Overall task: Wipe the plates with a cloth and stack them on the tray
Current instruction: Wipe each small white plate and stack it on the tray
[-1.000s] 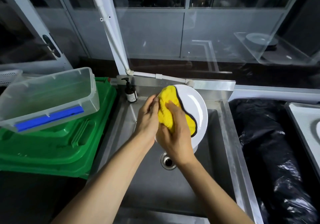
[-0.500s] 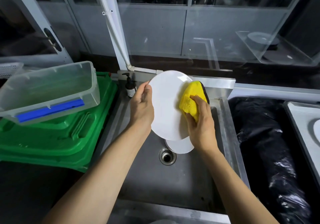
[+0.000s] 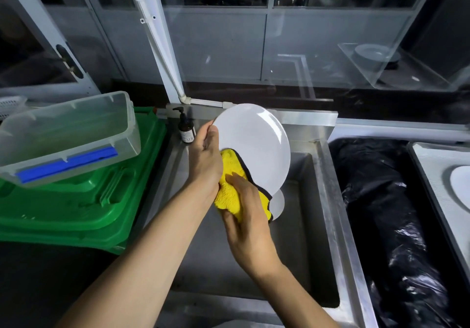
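Observation:
Over the steel sink (image 3: 328,200) I hold a white plate (image 3: 256,144) tilted on edge. My left hand (image 3: 204,160) grips its left rim, thumb on the face. My right hand (image 3: 248,216) grips a yellow cloth with a black edge (image 3: 230,193) and presses it against the plate's lower left part. A second white plate (image 3: 277,203) lies in the sink below, mostly hidden behind the cloth and the held plate. At the far right a grey tray (image 3: 429,172) carries another white plate (image 3: 461,188), cut off by the frame edge.
A dark pump bottle (image 3: 186,129) stands at the sink's back left corner. Left of the sink, a clear plastic box with a blue clip (image 3: 66,137) rests on a green crate (image 3: 84,200). Black plastic sheeting (image 3: 386,213) lies between sink and tray.
The cloth and my right hand slid from the plate's upper right down to its lower left. The plate's face has turned slightly to the right.

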The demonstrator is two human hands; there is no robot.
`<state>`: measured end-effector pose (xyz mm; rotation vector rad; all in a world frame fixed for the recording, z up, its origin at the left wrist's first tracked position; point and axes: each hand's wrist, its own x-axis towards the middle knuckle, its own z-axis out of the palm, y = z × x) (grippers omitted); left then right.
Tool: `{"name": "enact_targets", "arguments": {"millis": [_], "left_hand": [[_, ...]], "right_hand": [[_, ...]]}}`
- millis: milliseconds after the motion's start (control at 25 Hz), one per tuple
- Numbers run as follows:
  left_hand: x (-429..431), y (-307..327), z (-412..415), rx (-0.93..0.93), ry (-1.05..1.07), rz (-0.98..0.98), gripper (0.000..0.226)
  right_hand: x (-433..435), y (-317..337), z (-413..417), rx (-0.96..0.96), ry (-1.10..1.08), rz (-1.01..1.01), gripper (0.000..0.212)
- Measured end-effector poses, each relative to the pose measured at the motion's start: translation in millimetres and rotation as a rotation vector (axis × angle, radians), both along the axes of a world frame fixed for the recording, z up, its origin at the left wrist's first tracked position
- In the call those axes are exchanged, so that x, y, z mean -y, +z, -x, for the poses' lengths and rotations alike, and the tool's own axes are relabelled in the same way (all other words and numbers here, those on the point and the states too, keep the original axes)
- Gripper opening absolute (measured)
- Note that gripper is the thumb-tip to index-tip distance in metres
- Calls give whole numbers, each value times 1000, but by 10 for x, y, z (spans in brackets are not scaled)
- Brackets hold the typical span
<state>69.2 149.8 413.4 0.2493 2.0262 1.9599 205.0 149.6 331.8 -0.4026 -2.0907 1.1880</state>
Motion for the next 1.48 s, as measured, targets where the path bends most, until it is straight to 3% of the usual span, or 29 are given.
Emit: {"name": "enact_targets", "arguments": {"millis": [200, 360, 640, 1000, 1200, 1360, 1480], "left_hand": [[39, 17, 78, 29, 48, -27, 21], [95, 88, 133, -14, -13, -36, 27], [118, 47, 54, 18, -92, -19, 21], [33, -81, -29, 46, -127, -23, 19], [62, -83, 62, 56, -74, 15, 17], [138, -80, 54, 81, -87, 56, 18], [145, -68, 37, 94, -96, -8, 12]], "right_hand": [[-93, -104, -90, 33, -26, -75, 63], [-345, -200, -188, -51, -236, 43, 59], [-904, -133, -6, 31, -430, 132, 53], [-887, 260, 482, -11, -88, -91, 50], [-377, 107, 314, 32, 84, -86, 56], [-309, -9, 255, 58, 122, -108, 55], [-491, 117, 423, 31, 21, -66, 52]]}}
